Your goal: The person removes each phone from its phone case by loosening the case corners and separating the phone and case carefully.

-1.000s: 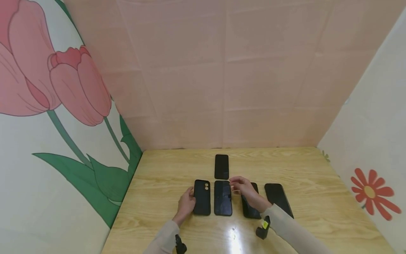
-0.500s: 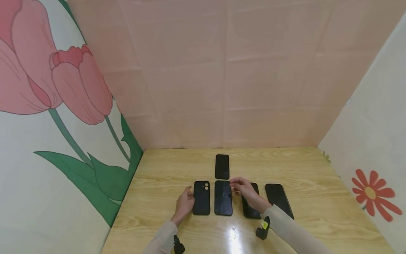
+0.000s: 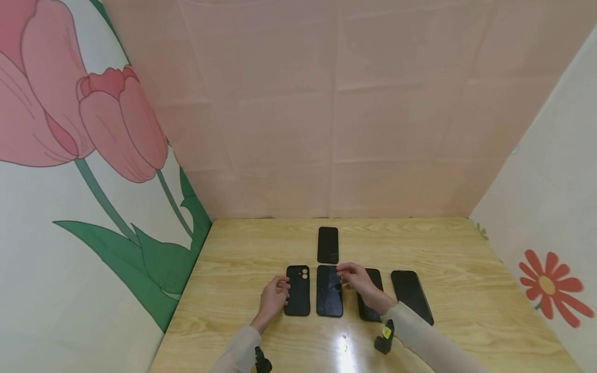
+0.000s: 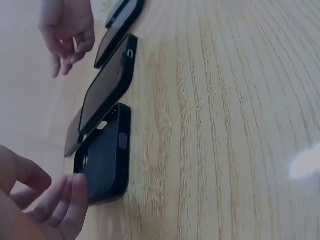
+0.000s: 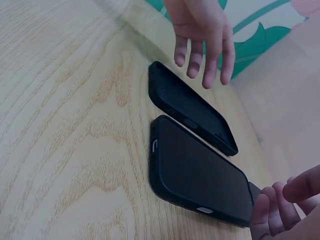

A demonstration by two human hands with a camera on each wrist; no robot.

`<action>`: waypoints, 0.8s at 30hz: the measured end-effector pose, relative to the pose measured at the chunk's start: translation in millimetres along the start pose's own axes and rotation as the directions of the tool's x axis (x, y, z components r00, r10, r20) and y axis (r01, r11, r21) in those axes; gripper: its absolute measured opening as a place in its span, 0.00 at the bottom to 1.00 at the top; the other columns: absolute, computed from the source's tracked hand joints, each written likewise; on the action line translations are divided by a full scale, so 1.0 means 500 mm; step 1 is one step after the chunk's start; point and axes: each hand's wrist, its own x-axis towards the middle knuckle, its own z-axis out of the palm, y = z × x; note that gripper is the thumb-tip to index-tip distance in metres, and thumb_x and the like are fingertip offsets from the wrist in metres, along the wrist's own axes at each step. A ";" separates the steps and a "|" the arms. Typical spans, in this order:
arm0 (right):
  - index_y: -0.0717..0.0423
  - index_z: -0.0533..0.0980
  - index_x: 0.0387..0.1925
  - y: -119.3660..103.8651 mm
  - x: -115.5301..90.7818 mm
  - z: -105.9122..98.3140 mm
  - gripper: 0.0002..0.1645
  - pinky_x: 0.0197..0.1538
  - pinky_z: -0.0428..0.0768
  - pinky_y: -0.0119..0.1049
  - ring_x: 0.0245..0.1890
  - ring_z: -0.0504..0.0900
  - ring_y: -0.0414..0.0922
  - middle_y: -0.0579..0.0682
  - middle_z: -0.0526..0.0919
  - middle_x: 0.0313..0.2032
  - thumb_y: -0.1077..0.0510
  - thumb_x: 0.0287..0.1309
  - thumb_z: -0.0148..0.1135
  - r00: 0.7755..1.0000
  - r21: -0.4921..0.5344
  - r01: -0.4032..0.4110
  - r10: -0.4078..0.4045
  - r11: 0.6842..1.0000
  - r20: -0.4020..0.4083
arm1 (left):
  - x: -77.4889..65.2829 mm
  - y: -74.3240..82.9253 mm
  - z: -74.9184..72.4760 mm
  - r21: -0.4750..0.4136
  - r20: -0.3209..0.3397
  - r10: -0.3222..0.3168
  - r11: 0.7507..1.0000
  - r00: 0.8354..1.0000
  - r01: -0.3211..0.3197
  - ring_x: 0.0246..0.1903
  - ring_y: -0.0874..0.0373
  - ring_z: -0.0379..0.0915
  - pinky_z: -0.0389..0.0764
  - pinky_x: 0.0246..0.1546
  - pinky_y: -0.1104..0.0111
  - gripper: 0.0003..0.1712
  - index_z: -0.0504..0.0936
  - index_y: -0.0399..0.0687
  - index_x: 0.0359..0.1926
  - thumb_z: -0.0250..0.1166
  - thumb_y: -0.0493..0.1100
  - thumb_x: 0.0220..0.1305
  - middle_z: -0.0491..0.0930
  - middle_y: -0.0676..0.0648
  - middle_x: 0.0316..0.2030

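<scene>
- Left hand (image 3: 273, 297): fingers loosely bent, holding nothing; black phone case (image 3: 297, 296) just to its right.
- Right hand (image 3: 358, 281): fingers relaxed, gripping nothing; black-cased phone (image 3: 328, 298) just to its left.

Over on the desk (image 3: 233, 248), a phone case (image 3: 297, 299) lies just right of the left hand (image 3: 273, 297). Next comes a cased phone (image 3: 329, 296), between that case and the right hand (image 3: 358, 282). Behind it, beyond the right hand's fingertips, lies the far phone (image 3: 328, 245). The half-hidden phone (image 3: 366, 311) sits below the right hand, the end phone (image 3: 412, 295) to its right.
</scene>
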 end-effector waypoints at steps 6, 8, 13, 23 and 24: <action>0.71 0.73 0.55 0.002 0.002 0.009 0.16 0.47 0.80 0.53 0.42 0.79 0.58 0.67 0.78 0.47 0.68 0.69 0.52 1.000 -0.027 0.001 -0.002 1.000 -0.023 | -0.006 0.000 0.002 -0.062 0.042 0.013 0.998 0.999 -0.010 0.31 0.46 0.81 0.84 0.26 0.61 0.10 0.79 0.29 0.48 0.58 0.29 0.68 0.82 0.39 0.34; 0.72 0.73 0.55 0.000 0.001 0.011 0.16 0.46 0.80 0.52 0.42 0.79 0.59 0.67 0.78 0.46 0.69 0.68 0.51 0.999 -0.045 0.006 -0.007 0.999 -0.032 | -0.006 -0.001 0.004 -0.069 0.055 0.013 0.998 0.998 -0.009 0.30 0.48 0.81 0.84 0.25 0.64 0.10 0.80 0.30 0.47 0.58 0.31 0.69 0.82 0.42 0.33; 0.74 0.71 0.56 -0.006 0.001 0.014 0.20 0.42 0.81 0.51 0.38 0.79 0.57 0.64 0.77 0.40 0.71 0.63 0.52 0.997 -0.133 0.034 -0.043 0.991 -0.070 | -0.006 0.006 0.005 -0.093 0.080 0.024 0.996 0.997 -0.016 0.27 0.54 0.79 0.82 0.24 0.68 0.11 0.79 0.29 0.48 0.57 0.33 0.71 0.81 0.45 0.32; 0.77 0.68 0.59 0.014 0.028 0.021 0.33 0.32 0.75 0.37 0.30 0.75 0.45 0.56 0.79 0.34 0.67 0.53 0.67 0.994 -0.412 0.050 -0.088 0.910 -0.073 | -0.014 0.019 0.000 -0.129 0.104 0.054 0.991 0.993 -0.040 0.24 0.53 0.79 0.82 0.23 0.67 0.11 0.79 0.28 0.48 0.56 0.33 0.72 0.81 0.39 0.33; 0.77 0.67 0.60 0.014 0.029 0.023 0.35 0.33 0.75 0.38 0.31 0.75 0.46 0.56 0.79 0.34 0.66 0.52 0.67 0.994 -0.428 0.049 -0.085 0.903 -0.067 | -0.014 0.019 0.001 -0.125 0.105 0.054 0.991 0.993 -0.040 0.25 0.50 0.79 0.83 0.23 0.65 0.10 0.79 0.28 0.48 0.56 0.32 0.72 0.81 0.37 0.33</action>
